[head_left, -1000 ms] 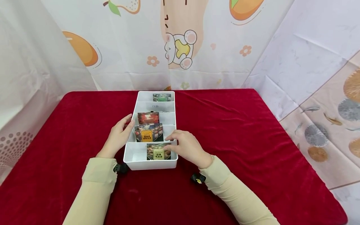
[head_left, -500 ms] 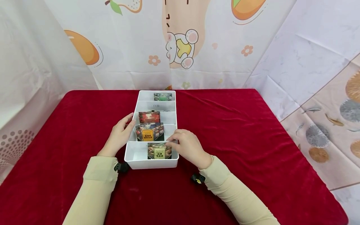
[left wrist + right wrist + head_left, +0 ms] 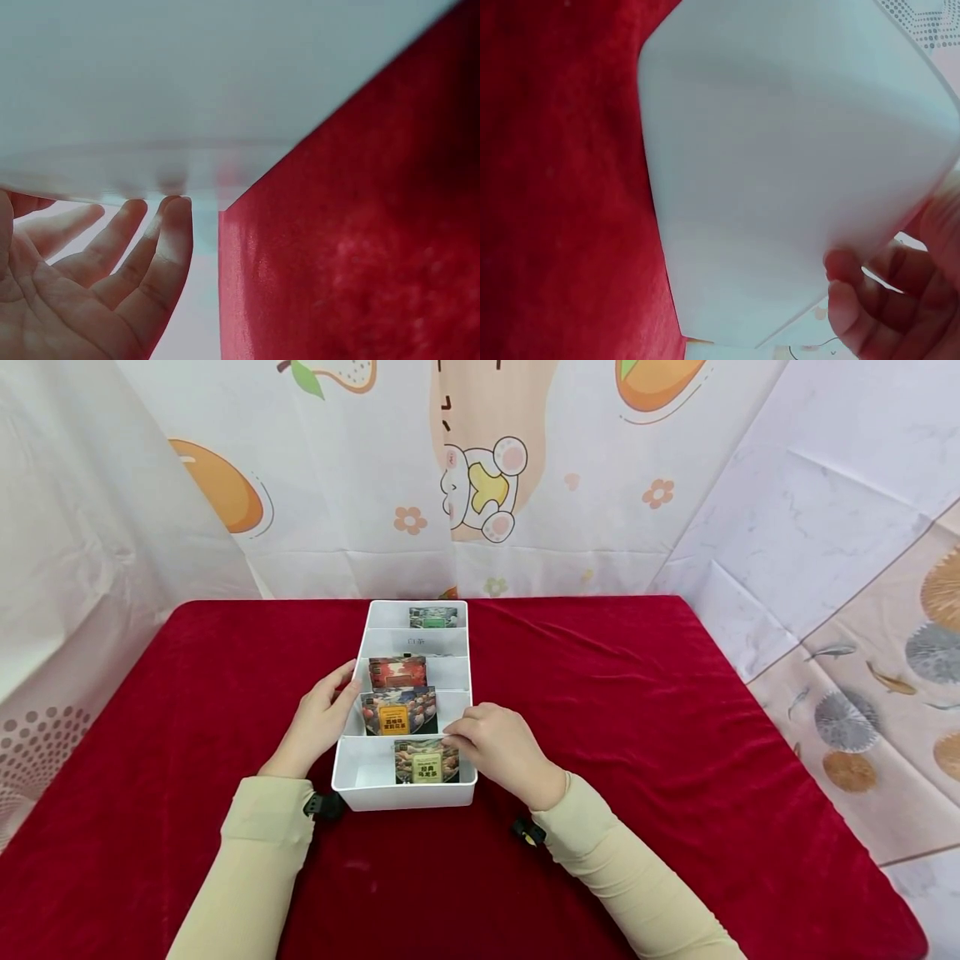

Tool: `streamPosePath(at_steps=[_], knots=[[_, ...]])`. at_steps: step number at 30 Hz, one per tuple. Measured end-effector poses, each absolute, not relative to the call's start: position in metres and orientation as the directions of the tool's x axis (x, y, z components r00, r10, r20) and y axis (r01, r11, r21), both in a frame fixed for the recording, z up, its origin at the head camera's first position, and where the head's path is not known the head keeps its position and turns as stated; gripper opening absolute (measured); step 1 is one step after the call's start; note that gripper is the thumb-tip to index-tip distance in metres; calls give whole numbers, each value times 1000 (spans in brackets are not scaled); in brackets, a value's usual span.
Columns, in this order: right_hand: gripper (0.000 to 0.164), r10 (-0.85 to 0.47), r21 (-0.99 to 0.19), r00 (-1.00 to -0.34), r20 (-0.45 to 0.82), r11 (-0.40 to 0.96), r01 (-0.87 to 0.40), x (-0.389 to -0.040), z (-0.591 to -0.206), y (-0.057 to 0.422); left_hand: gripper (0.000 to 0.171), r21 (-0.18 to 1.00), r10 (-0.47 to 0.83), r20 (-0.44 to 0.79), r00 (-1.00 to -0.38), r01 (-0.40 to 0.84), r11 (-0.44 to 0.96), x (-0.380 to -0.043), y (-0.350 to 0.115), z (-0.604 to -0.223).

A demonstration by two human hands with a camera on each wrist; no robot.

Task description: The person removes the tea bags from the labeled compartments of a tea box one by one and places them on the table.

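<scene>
A long white divided box point(image 3: 403, 797) stands on a red cloth, with flat printed tea packets in its compartments. In the nearest compartment a tea packet with a light green label point(image 3: 426, 762) leans against the divider. My right hand point(image 3: 501, 752) reaches over the right rim, thumb and forefinger pinching that packet's upper right corner; its other fingers curl at the box's outer wall point(image 3: 772, 165) in the right wrist view. My left hand point(image 3: 318, 722) rests against the left side, its extended fingertips point(image 3: 178, 206) touching the box just under the rim in the left wrist view.
Behind it stand an orange-labelled packet point(image 3: 399, 712), a red packet point(image 3: 397, 672) and, at the far end, a green packet point(image 3: 433, 617). One compartment wall bears printed characters point(image 3: 416, 642). The red cloth point(image 3: 600, 693) spreads around the box; patterned curtains point(image 3: 337, 485) hang behind.
The right thumb and forefinger have drawn together at the front packet's corner, and that packet sits very slightly further right. The left hand stays at the box's side.
</scene>
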State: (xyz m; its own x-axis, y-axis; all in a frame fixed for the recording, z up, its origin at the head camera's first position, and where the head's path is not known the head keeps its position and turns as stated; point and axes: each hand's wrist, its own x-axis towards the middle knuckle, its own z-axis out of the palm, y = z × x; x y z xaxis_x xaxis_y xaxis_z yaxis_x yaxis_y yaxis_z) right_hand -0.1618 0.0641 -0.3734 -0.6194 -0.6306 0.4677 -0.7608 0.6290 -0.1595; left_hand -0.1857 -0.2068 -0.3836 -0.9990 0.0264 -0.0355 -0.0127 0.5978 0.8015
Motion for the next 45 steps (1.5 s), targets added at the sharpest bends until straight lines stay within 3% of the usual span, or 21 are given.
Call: streamPosePath(at_steps=[11,22,25,29,33,36,45], knots=[[4,-680,18,-505,532,605,-796,-164,-375,67,57,804,32,-45,-998,-18,595,-185,-207,-383],[4,-655,-18,-526,543,617,-787,-165,-373,71,57,798,22,-39,-999,-18,603,-184,-207,-382],[4,-622,-96,-568,539,625,-775,-165,-370,72,57,797,20,-39,-999,-19,603,-183,-207,-382],[7,-540,-333,-687,486,612,-717,-165,-364,73,56,795,20,-26,-999,-9,607,-184,-207,-382],[10,-461,-626,-789,407,488,-608,-165,-359,74,55,796,26,-26,-999,-5,605,-185,-207,-383],[11,-402,-774,-840,363,372,-513,-165,-357,75,56,802,31,-33,-999,-8,597,-185,-207,-383],[13,-184,-931,-936,302,153,-330,-174,-352,80,56,798,22,-39,-999,-18,603,-185,-207,-382]])
